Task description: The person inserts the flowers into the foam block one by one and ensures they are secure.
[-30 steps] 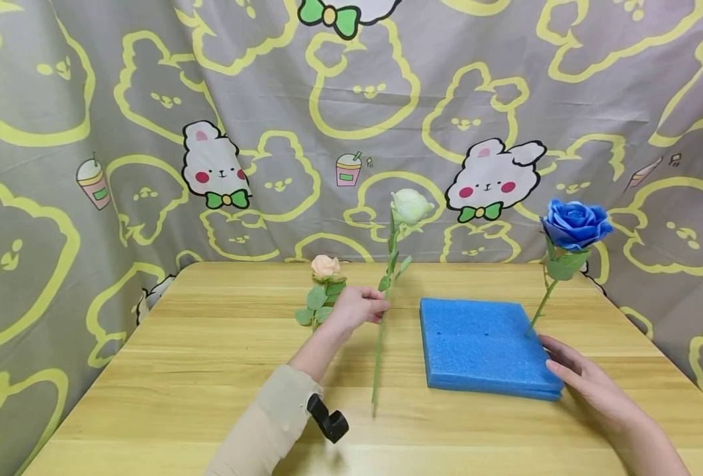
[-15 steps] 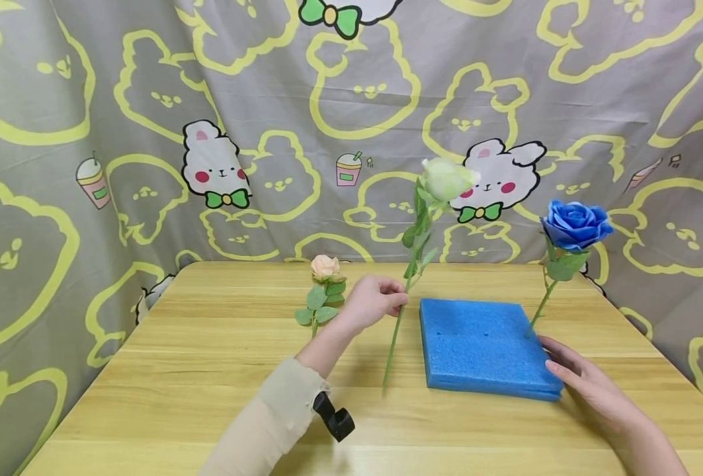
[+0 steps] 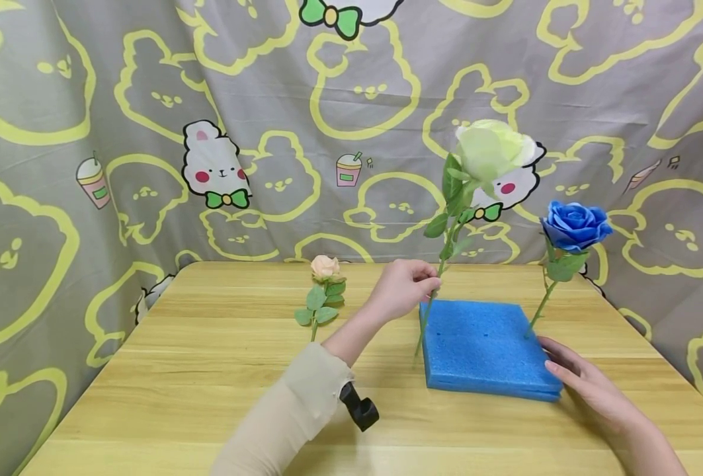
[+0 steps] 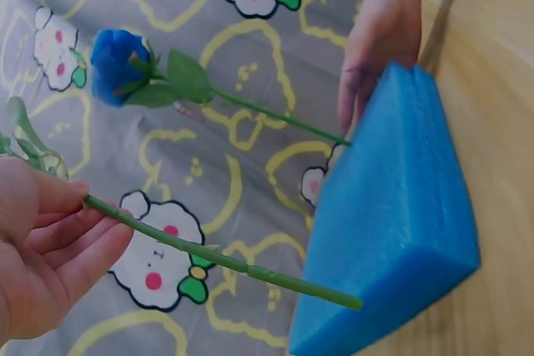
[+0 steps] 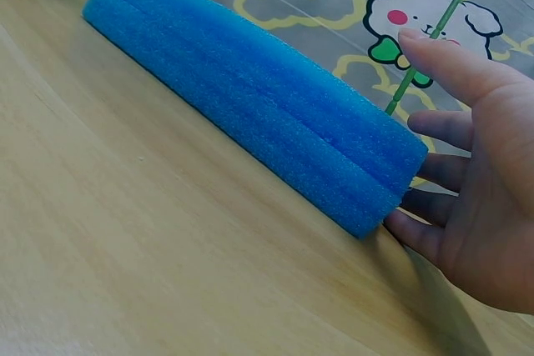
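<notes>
My left hand (image 3: 401,291) pinches the green stem of a white rose (image 3: 491,149) between thumb and fingers. The bloom is up, and the lower stem slants down across the left edge of a blue foam block (image 3: 476,354). In the left wrist view the free end of the stem (image 4: 250,270) overlaps the block's near corner. A blue rose (image 3: 576,226) stands in the foam near its right edge, leaning right. Beside that edge, my right hand (image 3: 598,393) has its fingertips against the block's side, the fingers extended in the right wrist view, the thumb (image 5: 442,64) off the foam.
A peach rose (image 3: 325,267) with green leaves lies on the wooden table (image 3: 178,383) left of my left forearm, its lower stem hidden behind the arm. Small holes mark the foam's top. A patterned curtain (image 3: 268,99) hangs behind the table. A black clip-like piece (image 3: 360,408) sits at my left cuff.
My left hand has carried the white rose right and upward, from left of the foam block to its left edge. My right hand, the block and the blue rose have stayed in place.
</notes>
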